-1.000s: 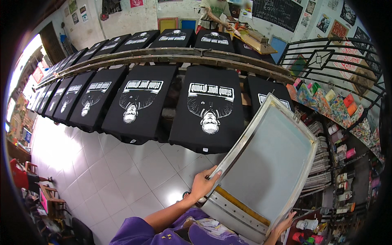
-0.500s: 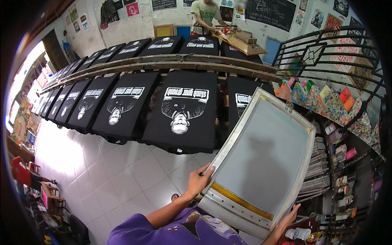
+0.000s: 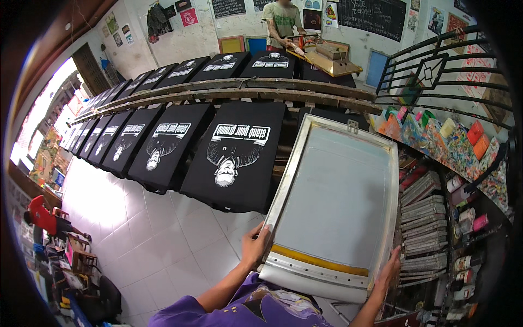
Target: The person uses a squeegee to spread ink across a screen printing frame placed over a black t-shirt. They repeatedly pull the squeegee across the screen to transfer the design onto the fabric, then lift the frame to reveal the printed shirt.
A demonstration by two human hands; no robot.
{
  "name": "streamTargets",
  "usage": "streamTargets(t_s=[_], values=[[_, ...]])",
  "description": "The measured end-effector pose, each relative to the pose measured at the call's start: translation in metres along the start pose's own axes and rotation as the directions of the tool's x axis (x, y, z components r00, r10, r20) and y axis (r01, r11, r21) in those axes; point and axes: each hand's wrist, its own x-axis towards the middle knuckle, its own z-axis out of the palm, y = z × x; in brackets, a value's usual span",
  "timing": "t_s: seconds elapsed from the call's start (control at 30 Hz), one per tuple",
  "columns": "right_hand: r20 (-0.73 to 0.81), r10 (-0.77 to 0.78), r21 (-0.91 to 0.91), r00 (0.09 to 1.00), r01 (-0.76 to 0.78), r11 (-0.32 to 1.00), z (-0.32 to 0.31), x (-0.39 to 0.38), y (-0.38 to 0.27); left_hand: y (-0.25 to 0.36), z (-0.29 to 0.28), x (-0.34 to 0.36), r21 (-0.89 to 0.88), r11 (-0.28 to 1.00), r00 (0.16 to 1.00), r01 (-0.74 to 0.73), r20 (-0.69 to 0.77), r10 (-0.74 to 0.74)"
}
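Observation:
A screen printing frame (image 3: 290, 180) with pale grey mesh (image 3: 338, 185) is held before me, its far end over a black T-shirt on the right. At its near end lies a squeegee (image 3: 318, 272) with an amber blade edge and a metal holder. My left hand (image 3: 254, 245) grips the frame's left rail near that end, thumb at the edge. Against the opposite rail, my right hand (image 3: 388, 270) supports the frame with its fingers along the outside; part of its grip is hidden. Just left of the frame, a black T-shirt (image 3: 201, 174) bears a white print.
Two rows of shirt-covered boards run leftward, with wooden rails (image 3: 234, 90) between them. Across the table a person (image 3: 282, 27) handles another screen (image 3: 332, 61). Stacked frames (image 3: 422, 229) and shelved containers stand right, below a paint-splattered surface (image 3: 436, 141). A seated person in red (image 3: 46, 215) is far left.
The frame in my hands has turned counterclockwise and now stands straighter, covering the print of the right-hand shirt. My right hand has risen along its rail. The view has shifted slightly.

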Motion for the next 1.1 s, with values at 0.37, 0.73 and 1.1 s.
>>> streamTargets(t_s=[0.37,0.73,1.1], values=[[-0.017,-0.138,-0.017,0.99,0.138,0.99,0.116,0.138,-0.034,-0.004,0.05,0.101,0.02,0.995,0.98,-0.096,-0.172,0.098],[0.021,-0.054,-0.161,0.998,0.056,0.985,0.142,0.217,-0.04,0.009,0.098,0.148,0.011,0.996,0.983,-0.092,-0.157,0.093],[0.084,-0.018,-0.087,0.996,0.026,0.996,0.143,0.225,-0.049,0.011,0.12,0.162,0.1,0.991,0.981,-0.085,-0.164,0.101]])
